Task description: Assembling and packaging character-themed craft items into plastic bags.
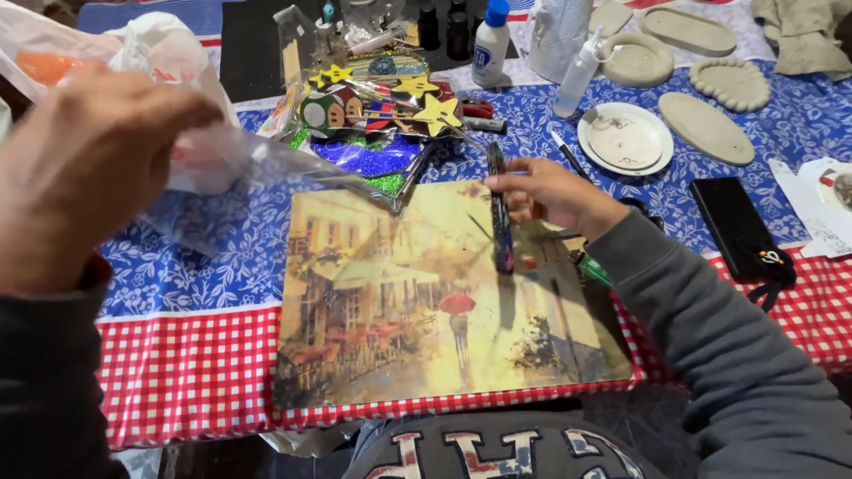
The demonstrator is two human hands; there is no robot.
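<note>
here, right hand (550,191) gripping dark stick (500,213), upright, long axis near-vertical

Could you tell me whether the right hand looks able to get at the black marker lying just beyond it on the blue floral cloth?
Probably yes: the marker lies close beyond the right hand with nothing between, though its fingers already hold a dark stick.

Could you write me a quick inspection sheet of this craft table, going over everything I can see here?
Surface: table under blue floral and red checked cloths.
Job's things: street-scene picture board; dark narrow strip held upright over it; clear plastic bag.
Clutter: glittery foam stars and shapes, glue bottle, grey clay pieces, white dish, black phone.
Grippers: left hand grips the bag; right hand pinches the strip.
Cables: nothing seen.
Surroundings: nothing seen beyond the table.
</note>
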